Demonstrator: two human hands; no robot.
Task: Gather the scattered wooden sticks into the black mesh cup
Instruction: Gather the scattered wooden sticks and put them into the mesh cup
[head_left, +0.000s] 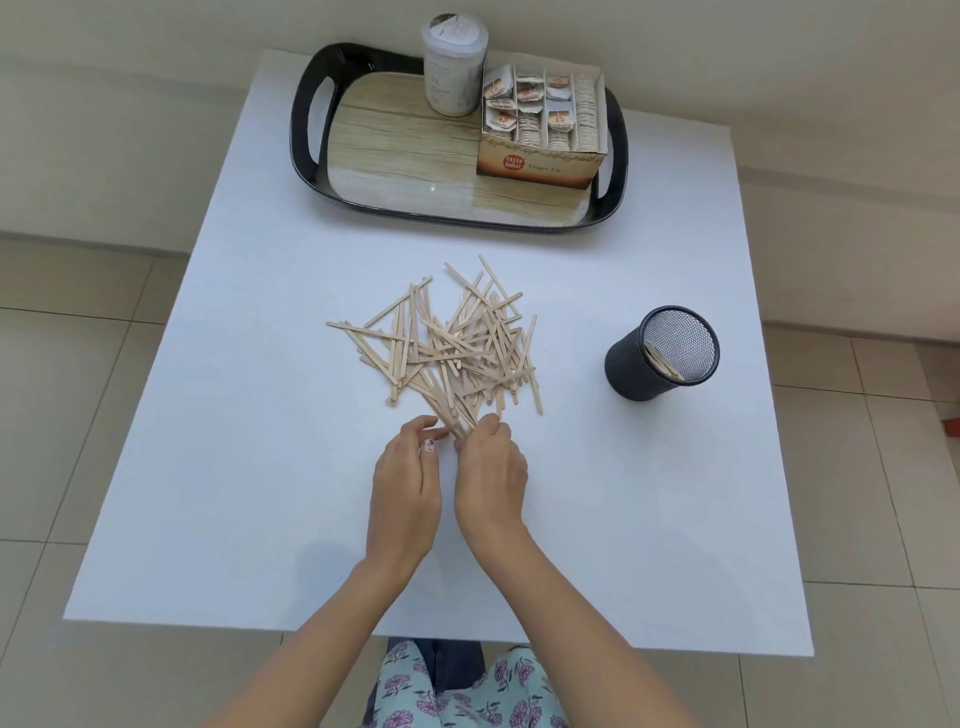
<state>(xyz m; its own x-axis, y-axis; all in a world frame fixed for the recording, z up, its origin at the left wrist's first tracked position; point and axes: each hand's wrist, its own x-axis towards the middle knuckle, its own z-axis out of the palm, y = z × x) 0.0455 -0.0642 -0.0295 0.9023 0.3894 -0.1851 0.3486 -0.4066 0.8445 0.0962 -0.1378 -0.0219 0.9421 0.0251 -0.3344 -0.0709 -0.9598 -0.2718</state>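
Wooden sticks (447, 343) heaped at table (260, 467) centre — my right hand (491, 478) curled round a few near ends, left hand (405, 483) half-curled beside, its grip unclear — may snag tangled neighbours and spill before I reach the black mesh cup (662, 353).

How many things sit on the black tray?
2: a white canister at the tray's far edge, an open tea-bag box on its right side; anything behind them is hidden.
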